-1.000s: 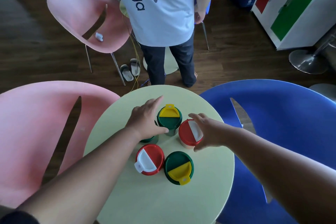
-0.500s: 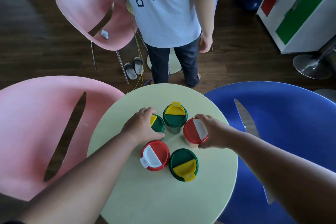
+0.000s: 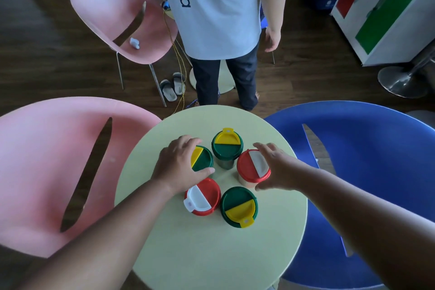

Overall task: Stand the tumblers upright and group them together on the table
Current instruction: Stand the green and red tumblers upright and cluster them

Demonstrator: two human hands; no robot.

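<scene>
Five tumblers stand upright, clustered on the round desk (image 3: 207,254). The left hand (image 3: 179,165) grips the left green-lidded tumbler (image 3: 203,159); the right hand (image 3: 279,168) cups the red-lidded tumbler (image 3: 251,167), fingers curled round it.

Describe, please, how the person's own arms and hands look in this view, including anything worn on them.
Both forearms are bare up to the frame edge: no sleeve shows on either. The left hand and the right hand wear no gloves, and no rings, watch or bracelets are visible. No markings or cables are visible on either arm.
</scene>
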